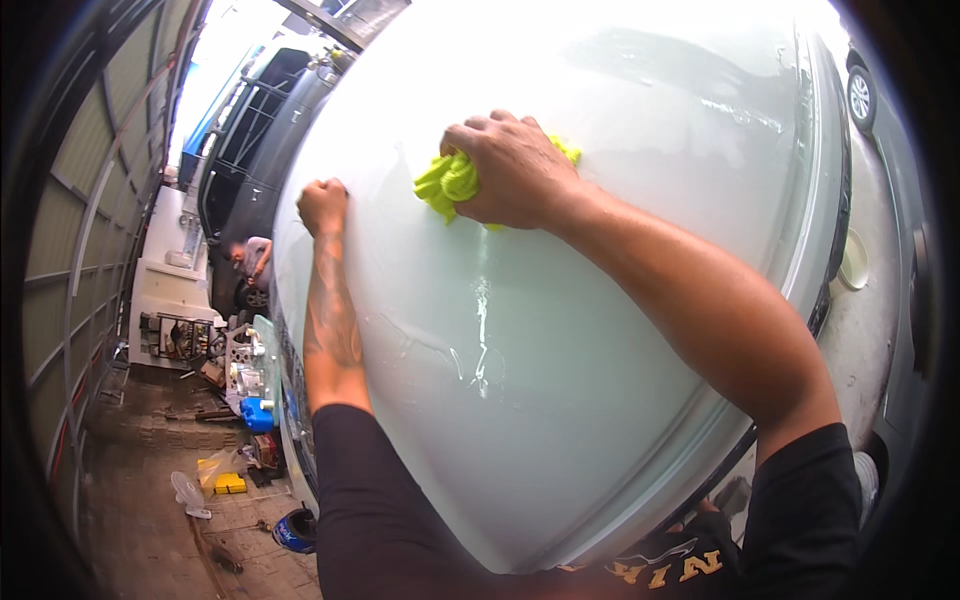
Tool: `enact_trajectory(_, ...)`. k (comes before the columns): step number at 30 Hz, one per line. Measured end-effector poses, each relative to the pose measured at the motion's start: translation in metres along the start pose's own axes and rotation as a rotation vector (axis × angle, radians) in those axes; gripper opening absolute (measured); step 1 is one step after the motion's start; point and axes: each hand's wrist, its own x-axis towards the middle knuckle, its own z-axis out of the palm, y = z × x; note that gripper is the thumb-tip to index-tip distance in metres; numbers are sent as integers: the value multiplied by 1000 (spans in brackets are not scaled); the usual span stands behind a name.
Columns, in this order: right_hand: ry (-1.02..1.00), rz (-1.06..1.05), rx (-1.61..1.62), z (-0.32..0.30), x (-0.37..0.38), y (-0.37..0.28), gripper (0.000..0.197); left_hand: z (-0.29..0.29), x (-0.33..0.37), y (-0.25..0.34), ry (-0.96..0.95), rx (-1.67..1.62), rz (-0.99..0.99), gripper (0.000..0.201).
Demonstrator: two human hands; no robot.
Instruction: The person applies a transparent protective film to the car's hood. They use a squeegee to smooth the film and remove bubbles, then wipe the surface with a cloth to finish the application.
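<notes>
My right hand point(517, 172) presses a bunched lime-yellow cloth point(447, 183) onto the white car roof point(560, 400). The fingers wrap over the cloth, and its folds stick out on both sides of the hand. Below the cloth, a thin wet streak point(482, 335) glistens on the smooth paint. Off to the left, my left hand point(323, 207) rests on the roof near its left edge, closed in a fist, with nothing showing in it. Both arms reach forward across the panel.
At left, a blue jug point(257, 412), a yellow case point(230, 483) and a blue helmet point(295, 530) sit on the paved floor. A person point(255, 258) is beside a dark vehicle point(265, 130) farther off. Another car point(918, 290) and a pale basin point(854, 260) stand right.
</notes>
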Motion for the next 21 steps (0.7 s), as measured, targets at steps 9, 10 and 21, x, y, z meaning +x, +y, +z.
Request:
enact_trajectory(9,5,64,-67,-5,-5,10,46,-49,-102,50,-65,-226,290,27)
enact_trajectory(10,-9,64,-54,-5,-4,5,46,-38,-72,36,-60,-161,200,27)
enact_trajectory(21,-7,61,-54,-8,-6,18,47,-78,-149,79,-116,-370,372,32)
